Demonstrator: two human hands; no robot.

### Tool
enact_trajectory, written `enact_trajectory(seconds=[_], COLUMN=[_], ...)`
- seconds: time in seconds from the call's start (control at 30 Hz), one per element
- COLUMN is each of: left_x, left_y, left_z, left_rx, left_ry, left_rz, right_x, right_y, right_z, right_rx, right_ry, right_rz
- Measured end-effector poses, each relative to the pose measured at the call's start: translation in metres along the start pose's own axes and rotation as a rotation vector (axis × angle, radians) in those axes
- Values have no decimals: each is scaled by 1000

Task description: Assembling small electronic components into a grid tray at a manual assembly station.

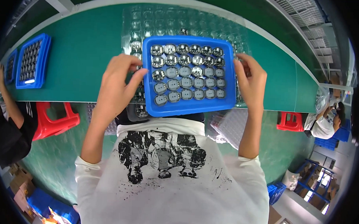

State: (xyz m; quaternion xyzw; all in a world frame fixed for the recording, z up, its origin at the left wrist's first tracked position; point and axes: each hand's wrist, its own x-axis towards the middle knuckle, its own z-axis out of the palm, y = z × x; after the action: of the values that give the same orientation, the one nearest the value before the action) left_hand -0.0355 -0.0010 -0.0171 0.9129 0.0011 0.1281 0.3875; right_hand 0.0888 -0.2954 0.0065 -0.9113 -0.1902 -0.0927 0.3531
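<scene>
A blue plastic tray (189,108) is in front of me, filled with rows of rounded metal-like parts. Those in the far rows are shiny and mirror-like; most in the near rows show flat grey faces. My left hand (119,80) is closed at the tray's left side, its thumb against the rim. At the opposite side, my right hand (252,79) has its thumb at the rim and its fingers curled, partly hidden. Beneath and beyond the tray lies a clear blister sheet (214,24) with moulded pockets, a few shiny parts showing in it.
Blue trays of similar parts (45,64) stand on the green table (83,41) at the left, near another person's arm (10,100). Red stools (56,117) are along the near edge. Another person (325,124) sits far right. Clear packaging (234,125) lies below the table edge.
</scene>
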Motion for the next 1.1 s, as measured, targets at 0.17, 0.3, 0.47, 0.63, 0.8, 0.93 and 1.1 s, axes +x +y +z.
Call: enact_trajectory(seconds=[0.17,0.3,0.47,0.63,0.8,0.93,1.1], left_x=[-2,-2,4,16,-2,-14,-42], left_y=[-29,-5,-10,-10,-23,-46,-51], left_z=[0,11,10,8,12,6,-2], left_rx=[192,-96,-595,-637,-496,-66,-92], left_ry=[243,88,-13,-137,-47,205,102], left_rz=[-35,-274,-519,-480,-406,-173,-364], right_x=[-27,-37,-37,-30,-26,-36,-38], right_y=[33,22,16,20,29,16,7], right_z=[2,15,22,12,28,20,24], right_rx=[-69,-17,157,215,149,111,125], right_ry=[0,-42,-60,-64,-111,-132,-144], right_rz=[72,106,234,364,211,200,241])
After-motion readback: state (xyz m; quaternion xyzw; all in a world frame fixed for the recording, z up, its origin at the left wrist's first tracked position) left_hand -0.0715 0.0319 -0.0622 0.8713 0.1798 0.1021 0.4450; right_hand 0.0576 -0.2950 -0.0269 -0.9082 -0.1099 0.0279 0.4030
